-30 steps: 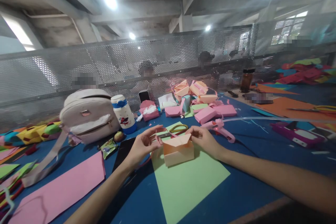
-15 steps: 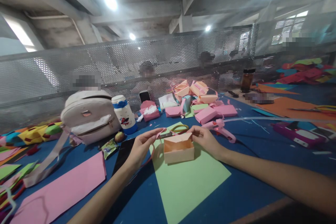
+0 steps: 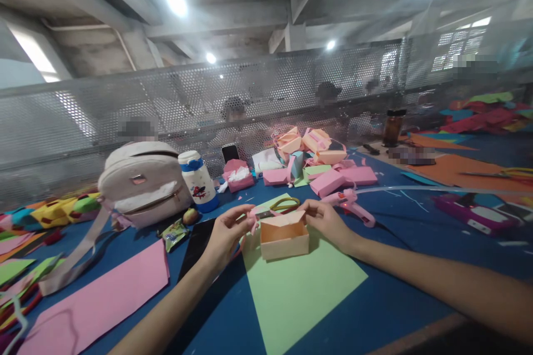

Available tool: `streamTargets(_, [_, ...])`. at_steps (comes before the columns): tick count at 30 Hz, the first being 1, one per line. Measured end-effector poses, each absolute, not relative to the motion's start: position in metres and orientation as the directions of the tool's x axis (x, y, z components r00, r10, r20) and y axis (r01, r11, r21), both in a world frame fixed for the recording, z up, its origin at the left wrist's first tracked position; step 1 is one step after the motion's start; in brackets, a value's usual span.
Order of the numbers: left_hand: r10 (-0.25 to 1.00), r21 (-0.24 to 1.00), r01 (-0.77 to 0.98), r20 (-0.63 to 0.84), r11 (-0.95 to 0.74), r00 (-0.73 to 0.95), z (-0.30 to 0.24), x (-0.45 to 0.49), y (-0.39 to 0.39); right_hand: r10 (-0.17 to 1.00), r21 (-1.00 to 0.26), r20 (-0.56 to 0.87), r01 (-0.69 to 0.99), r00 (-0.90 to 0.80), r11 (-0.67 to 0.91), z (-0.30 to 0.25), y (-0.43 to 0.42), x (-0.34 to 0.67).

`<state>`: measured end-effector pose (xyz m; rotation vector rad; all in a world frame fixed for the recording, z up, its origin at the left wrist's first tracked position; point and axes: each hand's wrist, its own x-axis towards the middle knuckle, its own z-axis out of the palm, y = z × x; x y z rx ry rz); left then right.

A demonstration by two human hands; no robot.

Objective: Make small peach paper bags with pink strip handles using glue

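Observation:
A small peach paper box [image 3: 284, 237] stands on a light green paper sheet [image 3: 300, 288] in front of me. My left hand [image 3: 227, 233] is closed in a pinch on a thin pink paper strip [image 3: 252, 221] at the box's left side. My right hand [image 3: 327, 221] grips the box's back right corner, holding its flap up. Green-handled scissors [image 3: 283, 204] lie just behind the box.
A pink glue gun [image 3: 352, 205] lies right of my right hand. A pile of finished paper boxes [image 3: 320, 163] sits behind. A white backpack [image 3: 141, 183], a bottle [image 3: 197, 179] and a pink sheet [image 3: 100, 299] lie left. A perforated metal screen [image 3: 125, 105] backs the blue table [image 3: 383, 310].
The box's flap has gone from folded over the top to raised, leaving the box open. My left hand has closed into a pinch on the pink strip near the box.

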<state>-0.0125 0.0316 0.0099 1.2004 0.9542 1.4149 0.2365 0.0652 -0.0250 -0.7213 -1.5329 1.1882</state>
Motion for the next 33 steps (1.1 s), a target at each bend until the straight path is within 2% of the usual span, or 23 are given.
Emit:
streamTargets(15, [0.967,0.948,-0.197,0.256,-0.250,0.008,-0.001,-0.007,0.029,0.873,-0.932,0.362,-0.100,-0.326,0.349,-0.024,0.063,0.236])
streamTargets(23, [0.969,0.948,-0.208,0.248,-0.240,0.014,-0.003,-0.004,0.026,0.875,-0.933,0.360,-0.098,-0.324,0.347,-0.024,0.063,0.236])
streamTargets(33, [0.951,0.944,-0.128,0.308,-0.304,0.018,0.003,0.000,0.024,0.893,-0.941,0.337,-0.100,-0.299,0.322,-0.026,0.063,0.236])
